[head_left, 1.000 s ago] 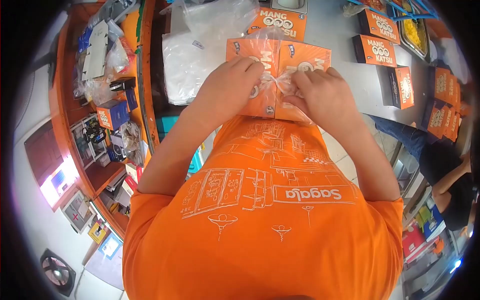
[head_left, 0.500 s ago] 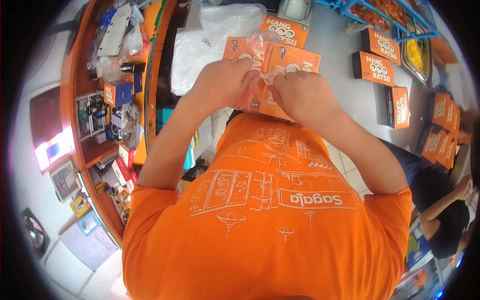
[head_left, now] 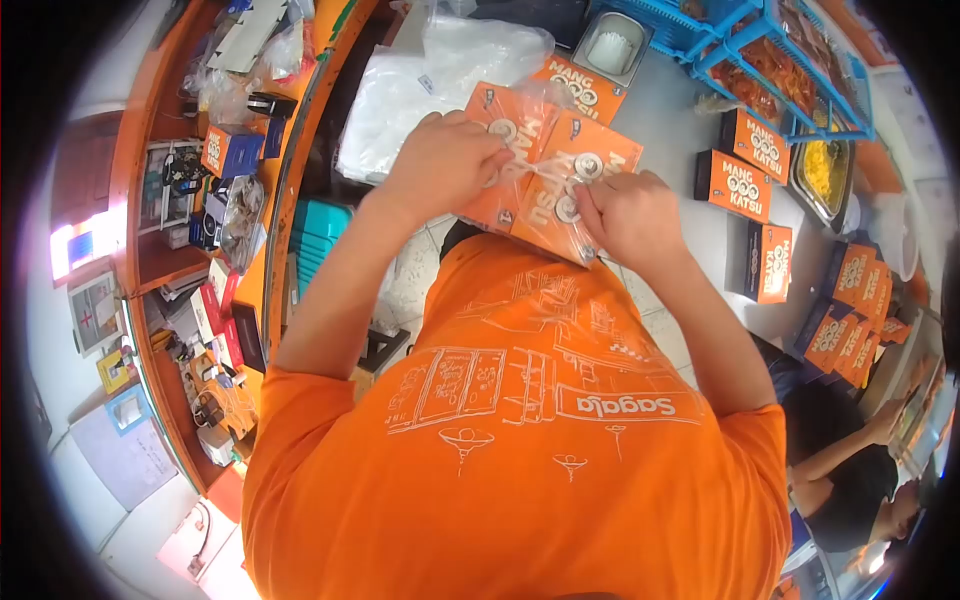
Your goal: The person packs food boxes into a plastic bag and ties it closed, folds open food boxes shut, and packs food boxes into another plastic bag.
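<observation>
Two orange "Mang Katsu" boxes (head_left: 562,205) stand side by side inside a clear plastic bag (head_left: 545,150) at the counter's near edge, close to my shirt. The bag's top is twisted into a knot over the gap between the boxes. My left hand (head_left: 445,165) is closed, pinching one end of the bag left of the knot. On the other side, my right hand (head_left: 635,220) is also closed, gripping the opposite end, with a stretched strand running back to the knot. Behind the bag lies another orange box (head_left: 580,88).
A stack of clear plastic bags (head_left: 400,105) lies to the left. Beyond is a metal container (head_left: 612,48). Several orange boxes (head_left: 740,185), a blue rack (head_left: 760,60) and a tray of yellow food (head_left: 822,180) occupy the right. A person in black (head_left: 850,500) is at lower right.
My hands have moved apart, the right one outward and down, pulling the bag's ends tighter across the boxes. The view has shifted slightly.
</observation>
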The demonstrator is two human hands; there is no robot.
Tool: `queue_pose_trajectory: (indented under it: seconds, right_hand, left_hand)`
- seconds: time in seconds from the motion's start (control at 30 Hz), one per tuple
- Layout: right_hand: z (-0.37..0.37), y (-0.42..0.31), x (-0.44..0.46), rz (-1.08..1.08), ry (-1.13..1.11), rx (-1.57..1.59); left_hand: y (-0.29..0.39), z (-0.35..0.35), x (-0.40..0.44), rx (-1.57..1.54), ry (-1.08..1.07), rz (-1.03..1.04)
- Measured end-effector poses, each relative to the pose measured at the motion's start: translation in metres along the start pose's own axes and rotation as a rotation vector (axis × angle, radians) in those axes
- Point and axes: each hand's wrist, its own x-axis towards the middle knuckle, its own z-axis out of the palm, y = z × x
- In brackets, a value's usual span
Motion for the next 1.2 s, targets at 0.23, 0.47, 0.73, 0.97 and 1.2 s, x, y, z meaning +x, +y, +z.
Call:
queue_pose_trajectory:
  seconds: [0.23,0.47,0.73,0.97,1.2]
  right_hand:
    - [-0.009,0.049,0.036,0.678,0.257,0.457]
    - [0.082,0.169,0.138,0.719,-0.441,-0.330]
    - [0.132,0.196,0.163,0.663,-0.808,-0.632]
    - [0.100,0.201,0.164,1.041,-0.641,-0.387]
    - [0.102,0.209,0.140,0.548,-0.844,-0.510]
  left_hand:
    - [0.020,-0.003,0.011,-0.167,0.168,0.134]
    - [0.018,0.006,0.012,-0.196,-0.005,0.249]
    - [0.028,0.013,0.022,-0.166,-0.155,0.296]
    - [0.017,0.022,0.035,-0.378,-0.224,0.496]
    - [0.008,0.024,0.039,-0.645,-0.222,0.479]
